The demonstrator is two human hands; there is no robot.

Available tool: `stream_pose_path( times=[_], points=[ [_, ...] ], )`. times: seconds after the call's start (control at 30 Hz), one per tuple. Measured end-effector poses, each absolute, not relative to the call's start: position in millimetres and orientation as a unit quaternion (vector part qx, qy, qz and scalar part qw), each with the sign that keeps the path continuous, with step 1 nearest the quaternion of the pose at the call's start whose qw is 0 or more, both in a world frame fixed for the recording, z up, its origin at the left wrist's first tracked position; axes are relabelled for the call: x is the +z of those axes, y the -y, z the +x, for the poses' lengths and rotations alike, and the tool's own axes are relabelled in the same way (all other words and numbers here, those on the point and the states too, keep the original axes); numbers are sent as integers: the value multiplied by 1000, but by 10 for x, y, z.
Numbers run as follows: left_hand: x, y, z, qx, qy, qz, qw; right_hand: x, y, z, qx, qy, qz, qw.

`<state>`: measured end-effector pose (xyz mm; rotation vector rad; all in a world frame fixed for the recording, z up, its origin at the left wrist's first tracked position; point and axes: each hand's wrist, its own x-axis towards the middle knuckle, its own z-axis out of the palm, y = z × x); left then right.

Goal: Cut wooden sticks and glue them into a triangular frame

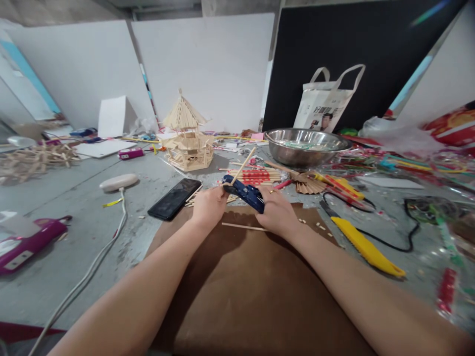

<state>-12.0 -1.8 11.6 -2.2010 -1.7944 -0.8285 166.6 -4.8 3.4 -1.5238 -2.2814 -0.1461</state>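
Note:
My left hand is closed, pinching a thin wooden stick that slants up to the right. The stick meets the end of a dark blue hand tool, which looks like a small cutter; its exact kind is hard to make out. Wrapped round the tool's other end is my right hand, with a ring on one finger. Below the hands, another wooden stick lies across brown paper. Short cut stick pieces are scattered to the right. Behind the tool lies a bundle of wooden sticks with red wrapping.
A wooden stick pavilion model stands at the back. Left of my hands are a black phone, a white charger with cable and a purple power strip. At right are a steel bowl and a yellow cutter knife.

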Motion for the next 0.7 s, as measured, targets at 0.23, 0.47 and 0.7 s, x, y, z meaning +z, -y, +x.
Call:
stream_pose_path(
  times=[0.23,0.47,0.7],
  points=[
    [128,40,-95,-253,606,-745,121,28,56,1654,-69,818,-535,198],
    [154,78,-79,-238,613,-741,136,16,66,1655,-96,812,-542,194],
    [150,80,-78,-234,614,-741,137,35,85,1655,-91,804,-564,165]
  ],
)
